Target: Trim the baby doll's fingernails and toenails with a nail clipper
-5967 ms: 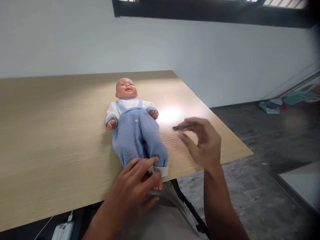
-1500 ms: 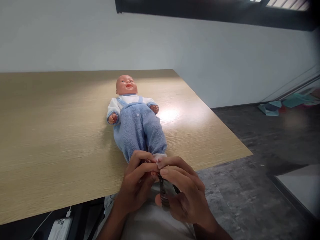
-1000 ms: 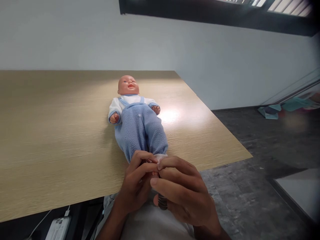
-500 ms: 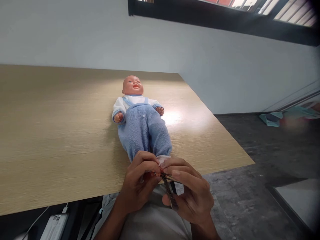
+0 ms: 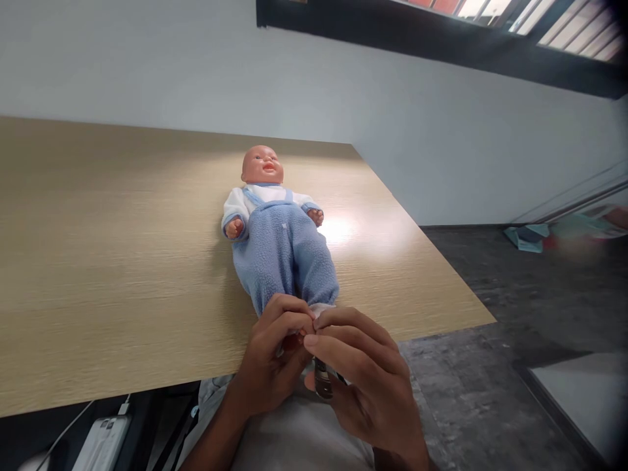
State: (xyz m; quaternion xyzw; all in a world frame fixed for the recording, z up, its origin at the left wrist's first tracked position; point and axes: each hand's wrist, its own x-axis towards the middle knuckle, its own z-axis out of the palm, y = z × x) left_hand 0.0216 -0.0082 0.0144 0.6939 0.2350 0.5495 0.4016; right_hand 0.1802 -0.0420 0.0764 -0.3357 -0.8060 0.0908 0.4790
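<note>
a doll in blue overalls lies supine, a metal tool near its foot.

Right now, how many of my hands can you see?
2: your left hand at the lower end of the doll, and your right hand beside it, holding a small tool.

Clock centred on the hands. Doll, one: blue bib overalls, white top; on its back, head at 11 o'clock, on wood-grain tabletop. Left hand: gripping doll's foot. Right hand: holding dark metal tool, tip hidden behind fingers. White device, cable plugged in: 8 o'clock. Teal items, on grey floor: 2 o'clock. Barred window: 1 o'clock.
</note>
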